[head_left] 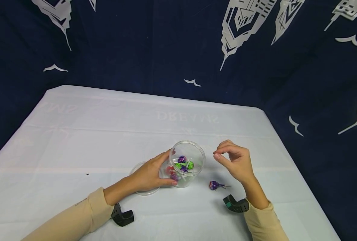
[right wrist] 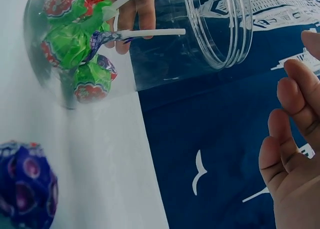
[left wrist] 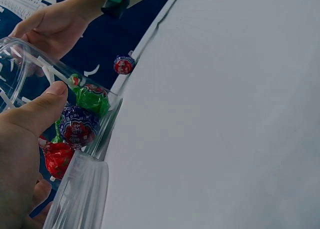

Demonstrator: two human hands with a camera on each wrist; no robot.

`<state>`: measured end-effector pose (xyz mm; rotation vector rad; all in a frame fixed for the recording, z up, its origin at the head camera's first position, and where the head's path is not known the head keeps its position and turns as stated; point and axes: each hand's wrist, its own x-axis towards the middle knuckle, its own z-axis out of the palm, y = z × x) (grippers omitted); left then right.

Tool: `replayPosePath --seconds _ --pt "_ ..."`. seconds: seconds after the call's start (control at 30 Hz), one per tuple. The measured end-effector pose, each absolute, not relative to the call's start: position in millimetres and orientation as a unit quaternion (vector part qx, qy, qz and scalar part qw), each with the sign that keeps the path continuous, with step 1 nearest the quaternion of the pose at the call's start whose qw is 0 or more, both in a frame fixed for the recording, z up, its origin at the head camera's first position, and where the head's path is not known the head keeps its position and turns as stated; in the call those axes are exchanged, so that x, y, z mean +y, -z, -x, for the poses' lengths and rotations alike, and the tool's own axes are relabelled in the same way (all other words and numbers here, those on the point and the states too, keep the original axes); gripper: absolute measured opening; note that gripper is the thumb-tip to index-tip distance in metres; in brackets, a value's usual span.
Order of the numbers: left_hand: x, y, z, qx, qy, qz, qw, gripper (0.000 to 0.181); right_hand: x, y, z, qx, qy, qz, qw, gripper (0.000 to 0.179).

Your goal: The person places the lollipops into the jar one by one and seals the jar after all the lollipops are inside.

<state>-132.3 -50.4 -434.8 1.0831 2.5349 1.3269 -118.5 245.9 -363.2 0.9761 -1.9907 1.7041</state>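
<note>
A clear plastic jar (head_left: 196, 167) stands lidless on the table, its mouth facing up. My left hand (head_left: 149, 174) grips its side, with the thumb (left wrist: 42, 106) across the near wall. Inside lie several wrapped lollipops (right wrist: 70, 44) in green, purple and red, some white sticks pointing toward the mouth. Just right of the jar, my right hand (head_left: 234, 159) hovers with fingers loosely bent and nothing visible between them. Below that hand a purple-wrapped lollipop (head_left: 214, 185) lies on the table. A clear round lid (head_left: 148, 193) lies partly under the left hand, beside the jar.
A white cloth covers the table (head_left: 76, 144). Behind it hangs a dark blue curtain (head_left: 130, 50) with white building prints. A tiny dark speck (head_left: 87, 174) is on the cloth at left. Black devices (head_left: 122, 216) are strapped at both wrists.
</note>
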Motion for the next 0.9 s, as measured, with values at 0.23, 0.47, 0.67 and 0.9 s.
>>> replayPosePath --seconds 0.23,0.47,0.67,0.9 --pt "-50.1 433.3 131.8 0.830 -0.428 -0.355 0.039 0.103 252.6 367.8 114.4 -0.705 -0.597 -0.346 0.166 0.003" --pt "-50.1 433.8 132.0 0.829 -0.429 -0.357 0.039 0.103 260.4 376.7 110.3 -0.723 -0.586 -0.329 0.159 0.011" --pt "-49.6 432.9 131.6 0.831 -0.427 -0.354 0.040 0.103 268.1 382.1 106.2 -0.730 -0.580 -0.323 0.162 0.018" --pt "-49.8 431.0 130.7 0.832 -0.428 -0.351 0.045 0.103 274.6 380.2 99.4 -0.735 -0.575 -0.323 0.158 0.010"
